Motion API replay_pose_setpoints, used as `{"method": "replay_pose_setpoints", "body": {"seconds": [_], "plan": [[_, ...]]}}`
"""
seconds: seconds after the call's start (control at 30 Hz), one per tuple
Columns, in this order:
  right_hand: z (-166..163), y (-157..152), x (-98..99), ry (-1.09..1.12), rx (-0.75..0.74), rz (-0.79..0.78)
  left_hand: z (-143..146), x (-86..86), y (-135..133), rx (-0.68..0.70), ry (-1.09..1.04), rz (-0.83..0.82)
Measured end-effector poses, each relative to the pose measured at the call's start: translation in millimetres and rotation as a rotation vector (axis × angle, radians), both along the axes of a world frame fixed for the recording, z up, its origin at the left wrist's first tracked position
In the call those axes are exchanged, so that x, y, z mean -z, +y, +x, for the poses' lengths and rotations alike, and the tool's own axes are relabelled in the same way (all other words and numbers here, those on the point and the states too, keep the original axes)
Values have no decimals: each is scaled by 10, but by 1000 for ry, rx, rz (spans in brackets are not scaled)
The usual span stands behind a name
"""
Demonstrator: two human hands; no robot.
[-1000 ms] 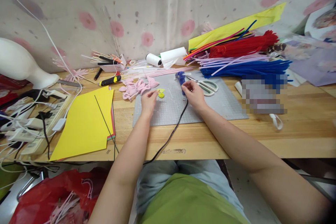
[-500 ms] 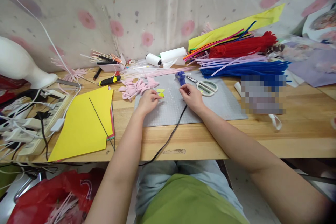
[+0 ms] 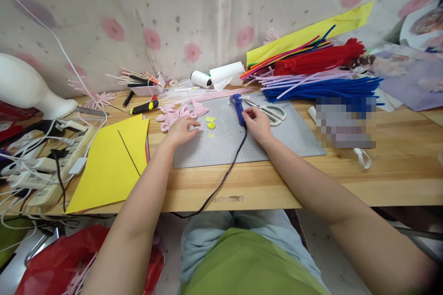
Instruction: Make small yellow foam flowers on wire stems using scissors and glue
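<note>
My left hand (image 3: 180, 130) rests on the left edge of the grey cutting mat (image 3: 277, 140), next to a heap of pink petal pieces (image 3: 176, 114). Its fingertips are pinched on something small and thin that I cannot make out. Just right of them lie small yellow pieces (image 3: 211, 125). My right hand (image 3: 256, 123) is closed round the rear of a blue glue gun (image 3: 237, 103) lying on the mat. The gun's black cord (image 3: 221, 182) runs toward me over the table edge.
White-handled scissors (image 3: 273, 111) lie right of the gun. Bundles of blue, red and lilac pipe cleaners (image 3: 321, 85) fill the back right. A yellow sheet (image 3: 110, 166) with a thin wire, power strips (image 3: 38, 166), a white foam head (image 3: 24, 85) and a black-and-yellow tool (image 3: 143, 107) are on the left.
My left hand has let the yellow piece lie and shifted left toward the pink pieces. My right hand has moved up onto the glue gun and closed on it.
</note>
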State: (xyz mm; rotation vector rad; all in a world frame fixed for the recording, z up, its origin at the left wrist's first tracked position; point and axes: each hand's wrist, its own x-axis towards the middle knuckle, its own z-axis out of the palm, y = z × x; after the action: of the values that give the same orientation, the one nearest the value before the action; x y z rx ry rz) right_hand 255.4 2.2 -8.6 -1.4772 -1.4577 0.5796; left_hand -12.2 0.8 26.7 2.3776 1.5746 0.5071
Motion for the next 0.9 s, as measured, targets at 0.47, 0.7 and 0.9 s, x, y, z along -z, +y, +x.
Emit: {"method": "replay_pose_setpoints", "body": {"seconds": [0.47,0.7,0.9], "plan": [[34,94,141,70,48,5,9,16,181,-114,491,-30],[47,102,154,75,45,4,79,3,176,-207,406,10],[3,171,165,9,46,91,75,-15,219,-359,125,12]]}}
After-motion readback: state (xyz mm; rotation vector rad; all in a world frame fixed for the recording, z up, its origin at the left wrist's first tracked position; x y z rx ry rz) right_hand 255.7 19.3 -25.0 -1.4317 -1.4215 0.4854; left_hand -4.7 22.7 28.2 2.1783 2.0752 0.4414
